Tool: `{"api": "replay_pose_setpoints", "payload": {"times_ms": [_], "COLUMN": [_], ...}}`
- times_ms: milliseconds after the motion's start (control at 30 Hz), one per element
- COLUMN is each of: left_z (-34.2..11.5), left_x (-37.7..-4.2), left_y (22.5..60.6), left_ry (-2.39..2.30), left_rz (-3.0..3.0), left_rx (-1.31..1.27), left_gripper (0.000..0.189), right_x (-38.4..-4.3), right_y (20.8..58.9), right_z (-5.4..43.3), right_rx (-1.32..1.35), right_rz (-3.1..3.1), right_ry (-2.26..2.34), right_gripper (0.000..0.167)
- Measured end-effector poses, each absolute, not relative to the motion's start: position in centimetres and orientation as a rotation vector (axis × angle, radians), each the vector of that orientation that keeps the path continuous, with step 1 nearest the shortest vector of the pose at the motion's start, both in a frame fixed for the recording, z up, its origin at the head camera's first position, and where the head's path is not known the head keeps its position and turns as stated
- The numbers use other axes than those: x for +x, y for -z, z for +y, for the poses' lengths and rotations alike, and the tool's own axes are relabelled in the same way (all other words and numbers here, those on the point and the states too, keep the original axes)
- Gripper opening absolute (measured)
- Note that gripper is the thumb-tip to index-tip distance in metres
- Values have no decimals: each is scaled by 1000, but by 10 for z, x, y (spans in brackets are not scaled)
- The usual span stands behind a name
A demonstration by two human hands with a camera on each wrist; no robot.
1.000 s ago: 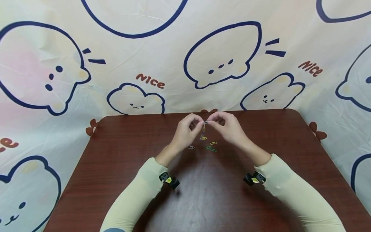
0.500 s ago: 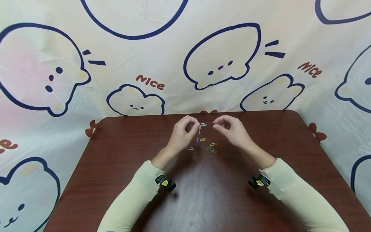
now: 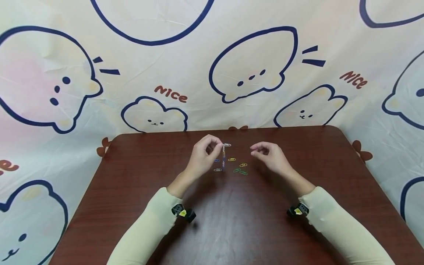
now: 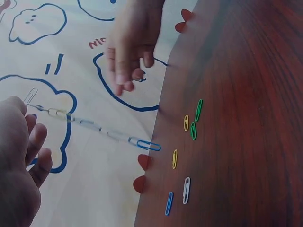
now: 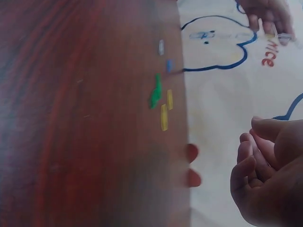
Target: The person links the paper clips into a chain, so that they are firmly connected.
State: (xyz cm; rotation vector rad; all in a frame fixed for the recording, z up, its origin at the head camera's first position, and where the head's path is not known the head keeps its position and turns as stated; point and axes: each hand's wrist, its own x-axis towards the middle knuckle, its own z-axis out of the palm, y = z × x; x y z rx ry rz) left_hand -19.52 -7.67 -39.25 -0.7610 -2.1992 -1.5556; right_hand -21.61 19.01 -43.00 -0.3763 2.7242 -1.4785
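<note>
The left grip (image 3: 202,151) pinches a paperclip chain (image 3: 223,154) hanging below it, the right grip (image 3: 273,156) parted.

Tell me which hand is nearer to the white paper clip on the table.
Left. In the head view, the left hand is just up and left of the white paper clip; the right hand is farther, to its right.

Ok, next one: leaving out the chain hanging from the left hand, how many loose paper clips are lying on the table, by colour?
Green clips: 2
Yellow clips: 2
Blue clip: 1
White clip: 1
Total: 6
</note>
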Motion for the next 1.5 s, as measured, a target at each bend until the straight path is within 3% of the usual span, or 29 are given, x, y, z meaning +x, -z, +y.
{"api": "replay_pose_setpoints", "payload": {"times_ms": [567, 900, 1500], "left_z": [-90, -84, -78], "left_x": [-202, -182, -183], "left_y": [412, 378, 376], "left_ry": [1566, 1575, 1609], "left_rz": [-2174, -2159, -2158], "left_rx": [-748, -773, -778], "left_gripper": [6, 4, 4], "right_x": [-231, -232, -233], "right_y": [484, 485, 484], "right_z": [197, 183, 167], "right_rx": [-307, -316, -280], "right_rz": [2733, 2709, 2819], "right_ry": [1351, 1343, 1126], "right_gripper": [16, 15, 8]}}
